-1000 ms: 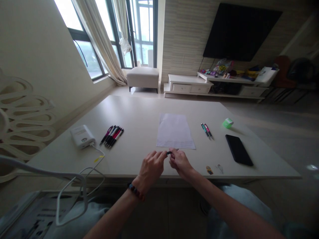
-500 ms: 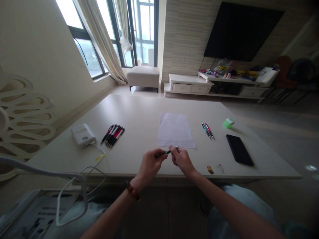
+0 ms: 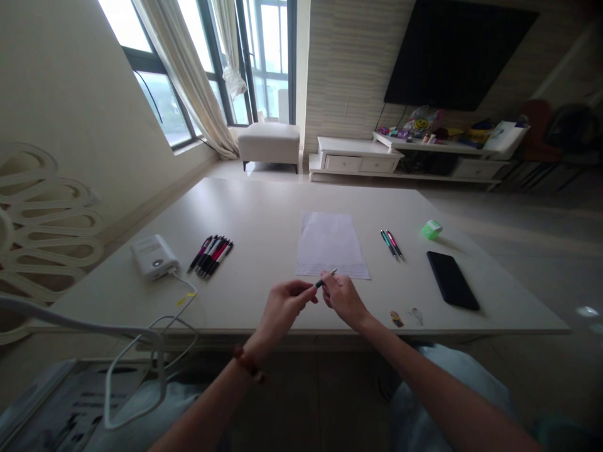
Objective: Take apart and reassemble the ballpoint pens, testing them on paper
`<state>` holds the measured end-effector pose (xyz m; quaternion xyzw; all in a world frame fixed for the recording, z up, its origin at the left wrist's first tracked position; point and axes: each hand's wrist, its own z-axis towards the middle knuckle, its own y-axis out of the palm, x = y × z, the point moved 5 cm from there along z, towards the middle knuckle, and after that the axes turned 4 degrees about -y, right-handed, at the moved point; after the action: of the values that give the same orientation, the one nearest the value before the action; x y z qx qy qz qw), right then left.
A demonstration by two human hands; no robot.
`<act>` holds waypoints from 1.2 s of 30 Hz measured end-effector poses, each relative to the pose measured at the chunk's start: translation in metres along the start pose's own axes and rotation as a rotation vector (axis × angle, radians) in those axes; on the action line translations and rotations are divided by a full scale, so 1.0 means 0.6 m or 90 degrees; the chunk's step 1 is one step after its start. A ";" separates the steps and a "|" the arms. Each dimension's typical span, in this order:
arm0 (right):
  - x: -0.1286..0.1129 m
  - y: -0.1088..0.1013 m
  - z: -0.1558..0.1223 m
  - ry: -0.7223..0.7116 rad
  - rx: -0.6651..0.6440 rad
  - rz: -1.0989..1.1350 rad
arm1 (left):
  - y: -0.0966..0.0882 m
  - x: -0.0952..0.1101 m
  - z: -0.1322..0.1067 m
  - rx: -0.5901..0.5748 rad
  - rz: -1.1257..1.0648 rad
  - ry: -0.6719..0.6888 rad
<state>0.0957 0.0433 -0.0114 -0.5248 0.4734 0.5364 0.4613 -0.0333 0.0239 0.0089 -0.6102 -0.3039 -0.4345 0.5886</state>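
- On the pale surface (image 3: 264, 213), your pen (image 3: 325, 281) is between your hands, just below the paper sheet (image 3: 330, 245).
- Left hand (image 3: 285, 307) pinches it; can't tell if right hand (image 3: 343, 300) grips too.
- Firm fingertip pinch works best.

We're seeing tall dark-framed windows (image 3: 266, 63) letting daylight in, cream curtains (image 3: 181, 69) hanging beside them, a cream upholstered ottoman (image 3: 268, 142) standing near the glass on pale tile flooring (image 3: 527, 251), a low white drawer cabinet (image 3: 357, 162) running along a striped beige wall (image 3: 343, 75), a flat black wall-mounted TV (image 3: 459, 53) hanging above.
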 end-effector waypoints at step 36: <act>-0.018 -0.035 0.028 -0.024 -0.165 -0.145 | -0.027 -0.003 0.008 0.105 0.226 0.120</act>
<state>0.1144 0.0629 -0.0011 -0.6199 0.3292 0.5471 0.4560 -0.0478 0.0307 0.0147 -0.5606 -0.1697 -0.3525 0.7299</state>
